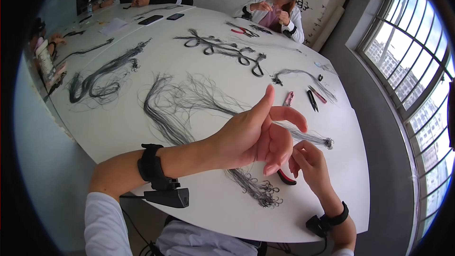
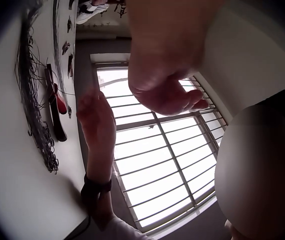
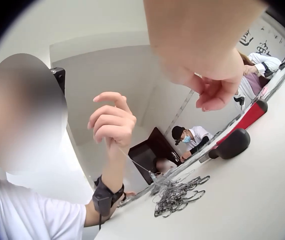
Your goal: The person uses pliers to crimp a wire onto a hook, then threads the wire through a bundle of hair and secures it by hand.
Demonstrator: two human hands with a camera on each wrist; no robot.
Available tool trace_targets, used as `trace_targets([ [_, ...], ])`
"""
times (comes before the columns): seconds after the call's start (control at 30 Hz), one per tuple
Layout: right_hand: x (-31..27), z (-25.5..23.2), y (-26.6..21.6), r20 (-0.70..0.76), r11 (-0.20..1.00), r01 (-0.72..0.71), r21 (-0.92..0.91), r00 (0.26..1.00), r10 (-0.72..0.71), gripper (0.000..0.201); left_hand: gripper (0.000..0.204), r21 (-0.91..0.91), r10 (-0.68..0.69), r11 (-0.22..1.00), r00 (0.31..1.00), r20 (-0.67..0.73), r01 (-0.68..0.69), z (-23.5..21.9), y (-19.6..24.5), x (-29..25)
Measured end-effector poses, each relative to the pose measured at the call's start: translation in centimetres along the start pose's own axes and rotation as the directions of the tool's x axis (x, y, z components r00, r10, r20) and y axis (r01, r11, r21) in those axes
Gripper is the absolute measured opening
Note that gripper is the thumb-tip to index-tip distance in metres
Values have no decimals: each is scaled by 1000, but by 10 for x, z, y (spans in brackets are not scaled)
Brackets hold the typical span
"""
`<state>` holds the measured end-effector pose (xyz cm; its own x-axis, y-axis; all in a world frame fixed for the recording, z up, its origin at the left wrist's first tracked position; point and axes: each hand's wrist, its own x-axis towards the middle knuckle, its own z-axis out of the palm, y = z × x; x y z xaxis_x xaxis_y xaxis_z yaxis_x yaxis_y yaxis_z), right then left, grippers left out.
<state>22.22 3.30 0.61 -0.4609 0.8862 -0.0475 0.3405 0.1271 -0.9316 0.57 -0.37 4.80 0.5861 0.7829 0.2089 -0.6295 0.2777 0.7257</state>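
My left hand (image 1: 258,137) is over the table, thumb raised and the other fingers curled. A thin line (image 3: 138,164) runs from this hand down to a bundle of dark lines with hooks (image 1: 259,192) on the tabletop. My right hand (image 1: 309,161) is close by the left fingers, its thumb and fingertips drawn together; I cannot tell what is between them. Below the hands lies a pair of red-and-black pliers (image 1: 286,178), partly hidden in the head view. The left forearm covers part of the lines.
More bundles of dark line (image 1: 97,78) lie across the white table (image 1: 118,118). Looped dark cords (image 1: 208,50) are farther back. Black-handled snips (image 1: 312,100) and a pink tool (image 1: 289,98) are at the right. Other people sit around the table; a barred window (image 1: 407,42) is at right.
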Motion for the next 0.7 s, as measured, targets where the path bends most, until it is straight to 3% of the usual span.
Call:
trace_targets([
  [0.03,-2,6,-1,12,999,13,-49,1000,-13,12,67,-149,104,986,981,165,-80,-14,-1,4],
  [0.07,-4,11,-2,11,999,15,-48,1000,-15,12,67,-148,104,986,981,165,-80,-17,-4,6],
  [0.13,-8,19,-2,179,957,169,-234,976,-128,9,63,-41,212,975,970,-122,-218,-10,-4,8],
  [0.17,-10,24,1,206,916,295,-273,948,-244,6,59,58,260,964,966,-9,-259,-18,-8,7],
  [0.2,-13,28,-1,206,915,295,-274,948,-244,6,59,58,261,964,965,-9,-260,-19,-11,9],
  [0.27,-23,37,-10,355,830,420,-367,888,-292,7,55,79,354,935,926,-131,-346,-19,-21,12],
  [0.33,-28,46,-14,381,775,494,-395,855,-351,9,52,121,357,931,927,-113,-344,-24,-27,13],
  [0.4,-31,52,-12,483,584,734,-347,674,-560,11,50,403,350,873,928,-126,-275,-29,-33,15],
  [0.47,-36,52,-19,489,565,745,-354,663,-568,13,49,505,393,822,905,-165,-265,-35,-41,17],
  [0.53,-37,50,-24,402,525,752,-397,657,-637,13,52,706,211,693,978,-2,-148,-43,-39,17],
  [0.57,-37,46,-26,398,530,748,-400,662,-635,13,54,725,196,683,978,-75,-82,-42,-45,15],
  [0.7,-36,35,-28,385,503,723,-474,683,-620,14,58,753,132,657,985,-109,-5,-34,-42,11],
])
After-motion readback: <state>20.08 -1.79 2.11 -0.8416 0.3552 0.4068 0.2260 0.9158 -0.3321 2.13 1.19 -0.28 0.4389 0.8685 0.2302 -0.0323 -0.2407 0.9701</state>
